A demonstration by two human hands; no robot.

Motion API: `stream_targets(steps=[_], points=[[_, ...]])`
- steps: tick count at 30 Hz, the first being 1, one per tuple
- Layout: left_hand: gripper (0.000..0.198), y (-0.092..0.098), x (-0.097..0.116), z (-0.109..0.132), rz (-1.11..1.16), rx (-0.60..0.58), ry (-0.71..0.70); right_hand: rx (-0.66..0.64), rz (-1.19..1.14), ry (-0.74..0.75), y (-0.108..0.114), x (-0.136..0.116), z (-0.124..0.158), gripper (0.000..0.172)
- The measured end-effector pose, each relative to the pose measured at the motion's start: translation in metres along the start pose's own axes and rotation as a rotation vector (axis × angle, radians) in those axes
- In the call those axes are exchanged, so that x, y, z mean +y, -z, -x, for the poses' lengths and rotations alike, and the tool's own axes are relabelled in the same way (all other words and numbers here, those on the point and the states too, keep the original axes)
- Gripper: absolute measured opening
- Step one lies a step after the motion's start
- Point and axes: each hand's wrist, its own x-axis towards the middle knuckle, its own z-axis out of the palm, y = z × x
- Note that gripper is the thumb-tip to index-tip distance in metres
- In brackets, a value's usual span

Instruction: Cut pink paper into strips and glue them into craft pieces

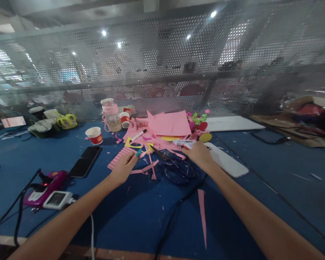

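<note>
My left hand (pixel 124 167) is closed round a small teal-tipped item (pixel 138 152), over the left side of the scraps and beside a striped pink paper (pixel 120 157). On the right, my right hand (pixel 199 154) has its fingers bent down at the end of a white tube-like item (pixel 183 143); its fingertips are partly hidden. Between my hands lie dark blue scissors (pixel 176 169), blades toward the pile. Behind them is a heap of pink paper (pixel 169 124) with a white marker (pixel 138 135) and yellow pieces. A long pink sliver (pixel 202 213) lies nearer me.
Left are a paper cup (pixel 94 136), a black phone (pixel 85 161), a purple power strip (pixel 47 189) and cables. A pink-lidded bottle (pixel 111 115) stands behind. To the right are a white phone-shaped object (pixel 227 160) and a white board (pixel 233 123). A perforated metal screen (pixel 162 54) closes the back.
</note>
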Motion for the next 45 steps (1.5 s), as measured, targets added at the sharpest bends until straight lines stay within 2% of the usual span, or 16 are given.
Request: stream_targets(steps=[3, 5, 9, 13, 16, 19, 22, 29, 34, 37, 42, 45], points=[[0.032, 0.001, 0.002, -0.001, 0.04, -0.031, 0.025, -0.046, -0.009, -0.101, 0.007, -0.001, 0.0, 0.03], [0.034, 0.001, 0.006, -0.002, 0.071, -0.035, 0.061, -0.022, -0.025, -0.176, 0.013, -0.005, -0.001, 0.032], [0.047, 0.002, 0.013, -0.001, 0.16, -0.037, 0.085, -0.009, -0.202, -0.264, 0.02, -0.019, 0.002, 0.034], [0.063, 0.003, 0.016, -0.003, 0.326, -0.062, 0.085, -0.117, -0.532, -0.285, 0.019, -0.033, 0.011, 0.033], [0.057, 0.004, 0.014, -0.004, 0.343, 0.056, 0.088, -0.112, -0.638, -0.222, 0.017, -0.043, 0.022, 0.035], [0.046, 0.007, 0.014, -0.003, 0.269, 0.191, 0.005, -0.059, -0.615, -0.125, 0.016, -0.053, 0.034, 0.039], [0.037, 0.008, 0.017, 0.001, 0.22, 0.226, -0.093, -0.037, -0.609, -0.07, 0.017, -0.061, 0.045, 0.038], [0.033, 0.004, 0.014, 0.006, 0.175, 0.142, -0.071, -0.07, -0.596, -0.059, 0.016, -0.061, 0.048, 0.036], [0.023, 0.005, 0.01, 0.005, -0.078, 0.068, -0.065, -0.068, -0.563, -0.072, 0.015, -0.059, 0.047, 0.037], [0.019, 0.005, 0.012, 0.006, -0.16, 0.058, -0.064, -0.049, -0.523, -0.065, 0.014, -0.059, 0.046, 0.037], [0.018, 0.006, 0.017, 0.006, -0.166, 0.055, -0.012, -0.051, -0.538, -0.076, 0.013, -0.058, 0.046, 0.037], [0.018, 0.006, 0.017, 0.005, -0.3, 0.039, 0.022, -0.04, -0.542, -0.091, 0.013, -0.057, 0.047, 0.037]])
